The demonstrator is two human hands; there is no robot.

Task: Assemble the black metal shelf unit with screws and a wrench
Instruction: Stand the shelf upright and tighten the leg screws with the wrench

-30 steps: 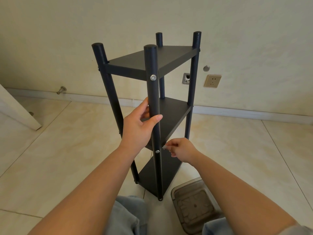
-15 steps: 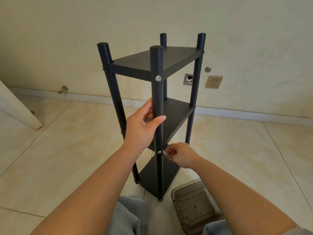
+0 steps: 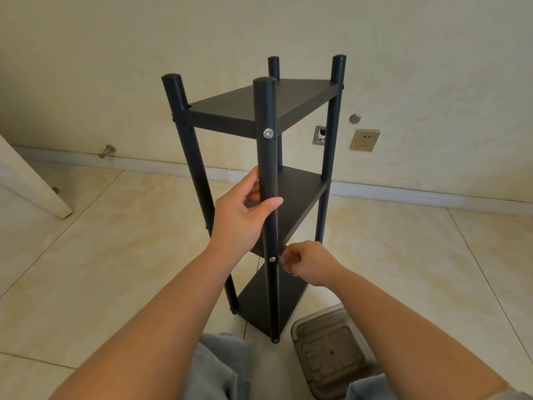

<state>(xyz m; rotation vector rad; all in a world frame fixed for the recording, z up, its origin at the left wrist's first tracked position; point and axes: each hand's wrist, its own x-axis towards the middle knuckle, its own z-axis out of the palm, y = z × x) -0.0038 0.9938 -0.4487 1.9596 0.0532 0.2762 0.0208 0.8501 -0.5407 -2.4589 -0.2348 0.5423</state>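
Black metal shelf unit (image 3: 291,108) stands upright on the tiled floor (image 3: 101,255), close in front of your knees, near the wall. Three tiers, four round posts. Your left hand (image 3: 242,217) wraps the near front post (image 3: 266,168) at mid height, thumb across the front, fingers curled round behind. Your right hand (image 3: 308,262) sits lower, just right of the same post, fingers curled and pinching a small silver wrench (image 3: 282,260) whose tip touches the post next to the middle screw (image 3: 272,259). Can't tell if the wrench is seated on the screw head. Upper screw (image 3: 268,133) shows silver on the same post at top shelf level. Another screw head at the post foot (image 3: 276,340).

Clear plastic tray (image 3: 331,353) lies on the floor, right of the unit's base, partly hidden by your right forearm. Your jeans-clad knees (image 3: 219,368) at the bottom edge. On the wall behind: a socket (image 3: 365,140), a small metal plate (image 3: 320,135), a round metal cap (image 3: 354,118). Door stopper (image 3: 108,151) at the skirting on the left, white door edge (image 3: 31,183) far left.
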